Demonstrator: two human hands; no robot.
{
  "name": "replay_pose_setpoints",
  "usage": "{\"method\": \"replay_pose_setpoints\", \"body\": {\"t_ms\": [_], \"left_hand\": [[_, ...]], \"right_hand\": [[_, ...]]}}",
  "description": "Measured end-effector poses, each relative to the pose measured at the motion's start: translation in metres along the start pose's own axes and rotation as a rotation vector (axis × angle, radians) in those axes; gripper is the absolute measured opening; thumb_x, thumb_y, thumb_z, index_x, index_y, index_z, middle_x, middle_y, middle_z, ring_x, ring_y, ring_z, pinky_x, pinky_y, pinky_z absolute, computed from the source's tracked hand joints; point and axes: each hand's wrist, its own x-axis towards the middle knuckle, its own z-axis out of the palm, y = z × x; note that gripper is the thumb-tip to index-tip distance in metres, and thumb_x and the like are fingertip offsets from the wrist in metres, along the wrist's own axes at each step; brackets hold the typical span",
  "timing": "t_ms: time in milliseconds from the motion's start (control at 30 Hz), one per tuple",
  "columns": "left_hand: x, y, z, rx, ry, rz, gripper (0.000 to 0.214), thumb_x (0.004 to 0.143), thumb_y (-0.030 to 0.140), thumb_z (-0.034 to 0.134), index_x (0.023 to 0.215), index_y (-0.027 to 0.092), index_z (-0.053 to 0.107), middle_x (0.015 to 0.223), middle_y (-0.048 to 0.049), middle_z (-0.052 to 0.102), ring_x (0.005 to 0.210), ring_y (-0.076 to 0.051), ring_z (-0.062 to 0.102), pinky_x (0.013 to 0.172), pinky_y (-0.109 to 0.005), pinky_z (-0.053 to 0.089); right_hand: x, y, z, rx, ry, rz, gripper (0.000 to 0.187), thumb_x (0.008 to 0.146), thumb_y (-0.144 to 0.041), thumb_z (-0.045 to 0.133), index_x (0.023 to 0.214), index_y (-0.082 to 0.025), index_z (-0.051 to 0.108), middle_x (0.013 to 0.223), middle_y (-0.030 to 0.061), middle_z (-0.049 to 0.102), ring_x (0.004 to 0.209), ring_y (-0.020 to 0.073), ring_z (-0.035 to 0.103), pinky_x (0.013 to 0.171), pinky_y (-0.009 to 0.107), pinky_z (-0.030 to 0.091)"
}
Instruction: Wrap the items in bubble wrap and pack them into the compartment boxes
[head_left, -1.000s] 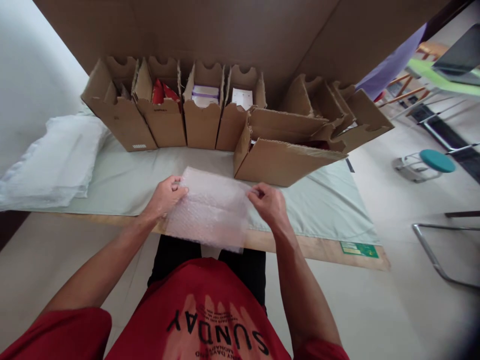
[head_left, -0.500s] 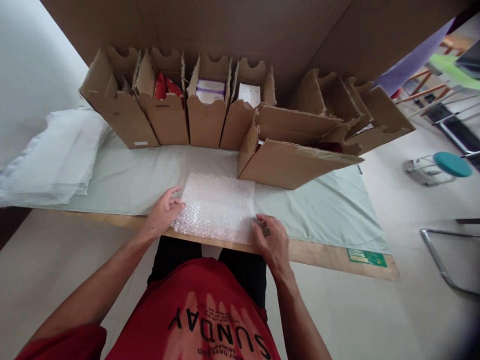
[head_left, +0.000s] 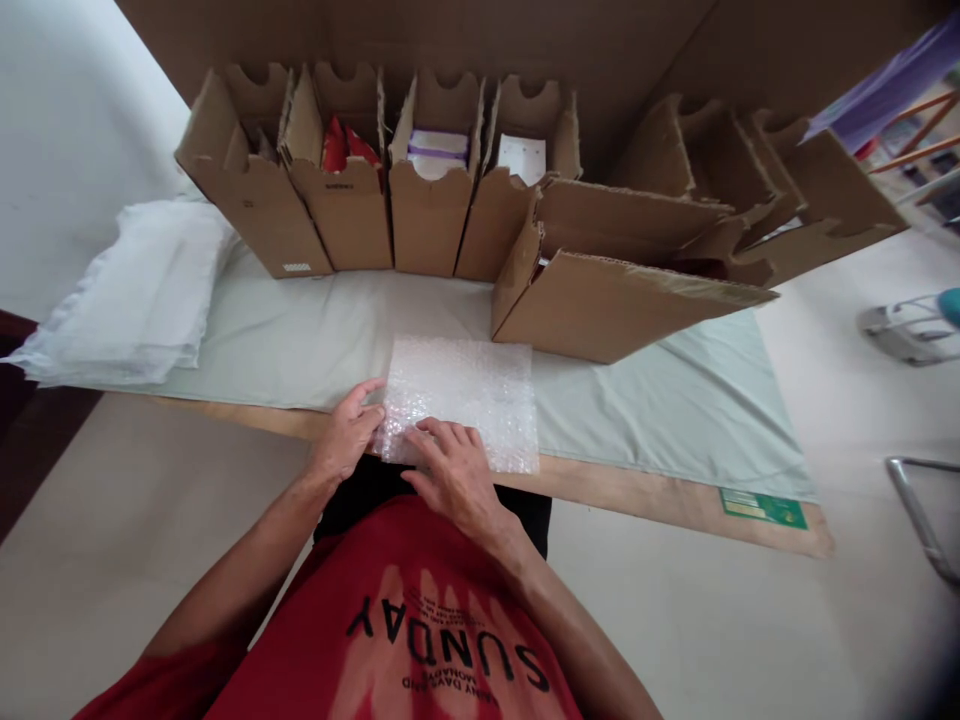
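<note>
The left hand [head_left: 349, 435] lies half open at the near edge of the table [head_left: 637, 492]. Its fingers are loosely bent, and their tips touch the left border of the bubble wrap sheet [head_left: 480, 385]. It pinches nothing.

The sheet lies flat on the pale green cloth [head_left: 285, 345], near the middle of the table's near side, with its near edge reaching the bare wood.

The right hand [head_left: 450, 475] rests palm down just to the right of the left hand. Its fingers are spread and laid flat on the sheet's near left part, pressing it rather than gripping it. The two hands sit close together but do not touch.

Further out, from left to right, are:
- a stack of white sheets [head_left: 135, 300] at the left end of the cloth;
- a row of upright cardboard boxes [head_left: 360, 215] along the far side (some show red or white contents);
- a large tilted cardboard box [head_left: 622, 315] just beyond the sheet's far right corner.

A second ago both hands held the sheet up in the air by its far corners. Half a second ago it was already down on the cloth, with the right hand at its near right corner. That hand has since crossed over to the near left part, while the left hand has kept to the left border.
</note>
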Motion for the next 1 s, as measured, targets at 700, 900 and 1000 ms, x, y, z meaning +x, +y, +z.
{"method": "replay_pose_setpoints", "body": {"t_ms": [700,900,1000], "left_hand": [[-0.007,-0.015,-0.001,-0.041,0.005,0.031,0.075,0.076,0.043,0.062,0.145,0.015,0.049,0.062,0.0074,0.048,0.054,-0.012,0.048,0.054,-0.023,0.042],[-0.009,-0.011,0.001,0.065,-0.005,0.092,0.081,0.074,0.039,0.067,0.148,0.015,0.047,0.061,0.0078,0.052,0.051,-0.009,0.041,0.051,-0.022,0.034],[-0.008,-0.009,0.001,-0.025,-0.038,0.044,0.084,0.07,0.036,0.068,0.149,0.015,0.048,0.063,0.0071,0.056,0.048,-0.008,0.039,0.049,-0.021,0.032]], "right_hand": [[0.003,-0.008,0.015,0.108,0.115,0.099,0.024,0.102,-0.025,0.053,0.094,-0.022,0.075,0.097,0.0053,0.077,0.087,0.0191,0.067,0.077,0.036,0.042],[-0.004,-0.008,0.009,0.125,0.062,0.046,0.024,0.096,-0.04,0.063,0.109,-0.022,0.073,0.112,0.008,0.075,0.097,0.0232,0.066,0.083,0.038,0.044],[-0.015,-0.002,0.001,0.034,0.011,0.031,0.041,0.091,-0.039,0.07,0.127,-0.019,0.066,0.132,0.0135,0.068,0.117,0.0295,0.06,0.091,0.043,0.045]]}}
